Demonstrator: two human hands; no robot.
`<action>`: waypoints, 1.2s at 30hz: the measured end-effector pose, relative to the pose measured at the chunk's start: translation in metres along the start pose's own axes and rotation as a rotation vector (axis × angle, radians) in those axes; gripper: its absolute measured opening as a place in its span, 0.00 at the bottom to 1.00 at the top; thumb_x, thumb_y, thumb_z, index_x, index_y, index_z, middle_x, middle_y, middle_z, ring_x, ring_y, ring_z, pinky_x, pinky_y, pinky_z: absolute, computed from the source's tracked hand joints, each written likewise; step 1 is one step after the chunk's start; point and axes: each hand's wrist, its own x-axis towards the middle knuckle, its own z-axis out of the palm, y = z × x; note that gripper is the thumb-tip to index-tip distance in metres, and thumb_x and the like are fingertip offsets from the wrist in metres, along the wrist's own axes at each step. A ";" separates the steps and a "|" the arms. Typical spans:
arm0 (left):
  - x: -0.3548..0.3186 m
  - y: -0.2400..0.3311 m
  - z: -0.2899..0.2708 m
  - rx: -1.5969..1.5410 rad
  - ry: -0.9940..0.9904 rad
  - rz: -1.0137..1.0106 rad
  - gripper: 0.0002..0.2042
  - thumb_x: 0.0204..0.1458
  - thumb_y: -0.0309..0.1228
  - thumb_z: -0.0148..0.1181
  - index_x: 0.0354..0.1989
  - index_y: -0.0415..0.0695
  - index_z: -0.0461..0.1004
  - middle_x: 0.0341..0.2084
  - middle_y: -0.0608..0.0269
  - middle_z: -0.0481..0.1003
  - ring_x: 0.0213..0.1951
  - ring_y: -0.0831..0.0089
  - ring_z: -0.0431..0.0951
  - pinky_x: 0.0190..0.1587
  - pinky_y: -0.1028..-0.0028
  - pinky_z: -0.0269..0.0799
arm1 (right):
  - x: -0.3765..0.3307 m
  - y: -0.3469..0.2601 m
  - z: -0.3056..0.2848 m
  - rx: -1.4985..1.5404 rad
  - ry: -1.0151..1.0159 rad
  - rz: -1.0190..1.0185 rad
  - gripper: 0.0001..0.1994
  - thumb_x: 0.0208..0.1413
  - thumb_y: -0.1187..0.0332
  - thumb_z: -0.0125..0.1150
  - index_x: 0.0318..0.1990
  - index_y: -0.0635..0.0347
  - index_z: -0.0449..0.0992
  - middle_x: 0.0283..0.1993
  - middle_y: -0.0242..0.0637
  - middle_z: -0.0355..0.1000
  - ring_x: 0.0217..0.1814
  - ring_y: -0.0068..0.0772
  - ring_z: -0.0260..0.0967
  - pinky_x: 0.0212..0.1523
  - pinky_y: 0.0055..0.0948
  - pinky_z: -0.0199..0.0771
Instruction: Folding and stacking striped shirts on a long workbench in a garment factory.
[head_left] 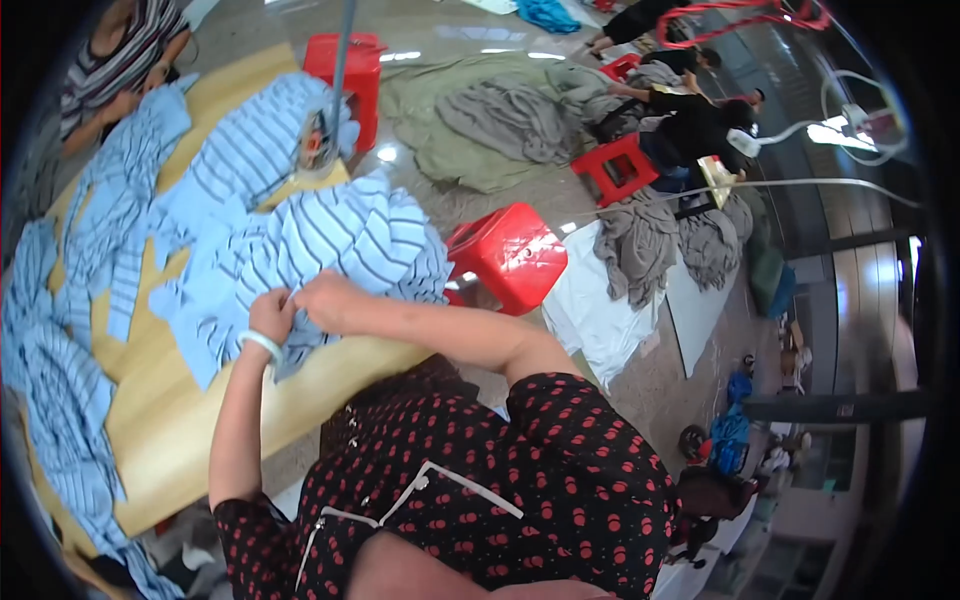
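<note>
Light-blue striped cloth [335,232] lies bunched on the near right part of the wooden table [190,430]. At its near edge, my left hand [272,314], with a pale bangle [260,343] on the wrist, is closed on the fabric. Right beside it my right hand [330,300] is closed too, pinching the same cloth, and the two hands nearly touch. Some of the cloth hangs below them toward the table edge. The fingertips are mostly hidden, so any small thing between them cannot be made out.
More striped cloth [60,385] runs along the table's left side. A co-worker in a striped top [125,50] handles cloth at the far left. Red stools [515,258] stand beyond the table. Grey cloth heaps [510,118] lie on the floor, and a metal pole [343,70] rises at the table's far end.
</note>
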 end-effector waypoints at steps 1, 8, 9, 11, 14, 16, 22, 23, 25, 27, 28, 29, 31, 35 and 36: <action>0.001 0.003 0.002 -0.005 0.025 -0.007 0.10 0.40 0.32 0.50 0.16 0.37 0.67 0.13 0.49 0.67 0.19 0.55 0.68 0.23 0.64 0.62 | -0.002 0.000 0.000 0.013 0.027 0.009 0.06 0.35 0.75 0.47 0.23 0.57 0.70 0.22 0.41 0.68 0.28 0.42 0.66 0.32 0.39 0.63; -0.002 0.000 0.011 -0.275 0.031 -0.175 0.12 0.42 0.31 0.50 0.14 0.35 0.64 0.08 0.57 0.62 0.14 0.77 0.58 0.18 0.72 0.55 | -0.004 -0.005 -0.004 0.143 0.137 0.113 0.03 0.34 0.74 0.49 0.20 0.60 0.68 0.20 0.43 0.67 0.25 0.45 0.66 0.28 0.39 0.64; -0.002 -0.001 0.010 -0.278 0.034 -0.172 0.12 0.42 0.31 0.50 0.14 0.35 0.64 0.08 0.57 0.62 0.14 0.77 0.58 0.18 0.72 0.55 | -0.003 -0.007 -0.004 0.166 0.124 0.138 0.03 0.34 0.74 0.49 0.20 0.60 0.68 0.20 0.43 0.67 0.24 0.45 0.66 0.28 0.39 0.64; -0.002 -0.002 0.008 -0.388 -0.053 -0.280 0.12 0.42 0.31 0.49 0.14 0.35 0.64 0.08 0.60 0.62 0.15 0.78 0.58 0.18 0.73 0.55 | -0.003 -0.007 -0.005 0.179 0.126 0.136 0.02 0.35 0.74 0.49 0.20 0.61 0.67 0.21 0.45 0.67 0.25 0.47 0.66 0.29 0.40 0.63; -0.004 -0.007 0.009 -0.416 -0.062 -0.315 0.12 0.43 0.32 0.49 0.14 0.36 0.64 0.08 0.63 0.62 0.15 0.79 0.57 0.18 0.74 0.55 | -0.001 -0.008 0.000 0.156 0.149 0.134 0.03 0.36 0.74 0.49 0.21 0.62 0.67 0.21 0.45 0.67 0.24 0.46 0.66 0.29 0.40 0.63; -0.004 -0.004 0.006 -0.408 -0.066 -0.294 0.12 0.43 0.32 0.48 0.15 0.36 0.65 0.08 0.61 0.63 0.15 0.78 0.59 0.18 0.73 0.55 | -0.001 -0.008 -0.002 0.110 0.171 0.134 0.03 0.37 0.74 0.50 0.22 0.62 0.68 0.20 0.44 0.67 0.24 0.45 0.65 0.28 0.39 0.64; -0.007 0.006 0.001 -0.190 0.036 -0.106 0.11 0.44 0.33 0.47 0.19 0.36 0.68 0.11 0.52 0.66 0.15 0.66 0.65 0.21 0.70 0.59 | -0.001 -0.010 -0.009 -0.055 0.161 0.075 0.03 0.39 0.73 0.49 0.23 0.60 0.69 0.20 0.38 0.66 0.27 0.39 0.65 0.32 0.34 0.61; -0.007 0.006 0.001 -0.176 0.069 -0.088 0.11 0.44 0.33 0.47 0.20 0.37 0.68 0.12 0.50 0.67 0.16 0.64 0.66 0.21 0.69 0.60 | 0.000 -0.012 -0.011 -0.088 0.156 0.087 0.03 0.39 0.73 0.49 0.23 0.60 0.69 0.21 0.38 0.66 0.27 0.38 0.65 0.33 0.33 0.60; -0.009 0.012 -0.002 -0.176 0.017 -0.110 0.11 0.44 0.33 0.48 0.22 0.36 0.68 0.13 0.50 0.67 0.17 0.62 0.67 0.22 0.69 0.61 | -0.002 -0.010 -0.012 -0.123 0.153 0.105 0.03 0.38 0.73 0.49 0.22 0.60 0.69 0.21 0.38 0.66 0.28 0.37 0.65 0.33 0.33 0.59; -0.010 0.024 -0.008 -0.175 -0.032 -0.135 0.11 0.43 0.33 0.48 0.23 0.36 0.69 0.14 0.49 0.68 0.18 0.61 0.68 0.23 0.68 0.61 | -0.004 -0.009 -0.010 -0.113 0.171 0.108 0.02 0.37 0.73 0.50 0.21 0.59 0.69 0.21 0.38 0.66 0.27 0.36 0.64 0.34 0.30 0.58; -0.011 0.032 -0.012 -0.120 -0.071 -0.122 0.11 0.43 0.33 0.49 0.24 0.36 0.69 0.16 0.48 0.68 0.20 0.58 0.69 0.24 0.67 0.62 | -0.005 -0.009 -0.010 -0.114 0.174 0.111 0.02 0.37 0.73 0.50 0.21 0.59 0.69 0.21 0.38 0.66 0.27 0.36 0.64 0.34 0.30 0.58; -0.011 0.037 -0.014 -0.066 -0.109 -0.107 0.11 0.43 0.34 0.50 0.25 0.35 0.69 0.18 0.47 0.69 0.21 0.56 0.69 0.25 0.66 0.62 | -0.006 -0.008 -0.011 -0.122 0.173 0.090 0.02 0.36 0.74 0.49 0.20 0.59 0.68 0.21 0.38 0.66 0.27 0.35 0.64 0.34 0.30 0.57; -0.015 0.030 -0.013 -0.022 -0.076 -0.056 0.11 0.43 0.33 0.50 0.26 0.35 0.69 0.20 0.45 0.69 0.23 0.54 0.69 0.26 0.66 0.63 | -0.007 -0.011 -0.009 -0.121 0.168 0.064 0.01 0.36 0.74 0.49 0.19 0.59 0.68 0.20 0.38 0.66 0.27 0.35 0.64 0.35 0.29 0.56; -0.023 0.023 -0.005 0.060 0.046 0.062 0.10 0.43 0.32 0.50 0.27 0.36 0.69 0.23 0.44 0.69 0.26 0.52 0.69 0.28 0.63 0.64 | -0.007 -0.013 -0.006 -0.119 0.183 -0.005 0.01 0.34 0.75 0.49 0.18 0.59 0.67 0.20 0.38 0.66 0.27 0.35 0.64 0.35 0.30 0.56; -0.024 0.028 -0.005 0.119 0.025 0.060 0.09 0.44 0.31 0.47 0.25 0.36 0.68 0.23 0.45 0.69 0.27 0.51 0.69 0.29 0.62 0.63 | -0.008 -0.014 -0.006 -0.128 0.151 -0.019 0.01 0.34 0.75 0.49 0.18 0.59 0.67 0.20 0.38 0.66 0.27 0.36 0.64 0.35 0.30 0.56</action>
